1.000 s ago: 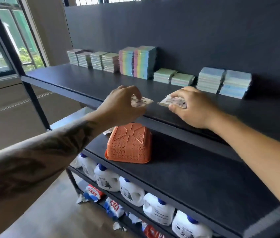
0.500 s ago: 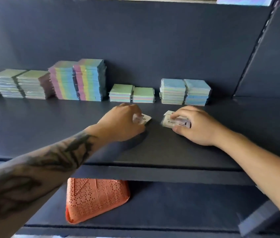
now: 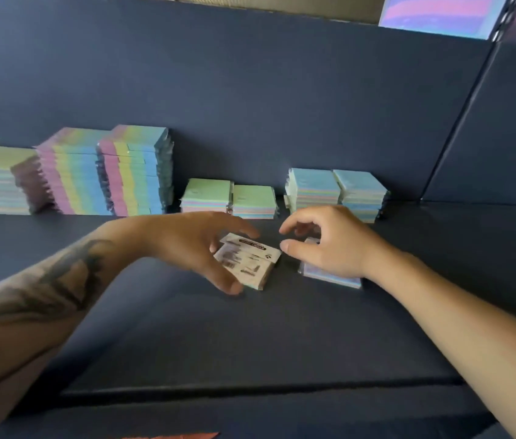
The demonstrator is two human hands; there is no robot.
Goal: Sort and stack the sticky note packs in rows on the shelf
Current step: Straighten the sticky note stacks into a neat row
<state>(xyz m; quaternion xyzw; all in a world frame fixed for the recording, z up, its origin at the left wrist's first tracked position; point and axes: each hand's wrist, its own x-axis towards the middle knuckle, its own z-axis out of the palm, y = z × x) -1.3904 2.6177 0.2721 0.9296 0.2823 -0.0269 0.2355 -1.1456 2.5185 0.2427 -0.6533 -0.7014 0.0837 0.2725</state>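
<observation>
Mid-sort on the shelf (image 3: 250,337), my left hand (image 3: 193,245), fingers spread, rests on a label-up pack (image 3: 247,264) while my right hand (image 3: 329,245), loosely curled and empty, hovers over another pack (image 3: 329,277); next, I judge, each needs lifting to the stacks (image 3: 228,198) at 12 o'clock.

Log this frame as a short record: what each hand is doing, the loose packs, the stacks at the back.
left hand: fingers spread over the label-up packs, thumb at their near edge
right hand: loosely curled, resting over the iridescent pack
loose packs: lying side by side, apart, mid-shelf
back row: rainbow stacks tallest, green stacks lowest, blue stacks rightmost
</observation>
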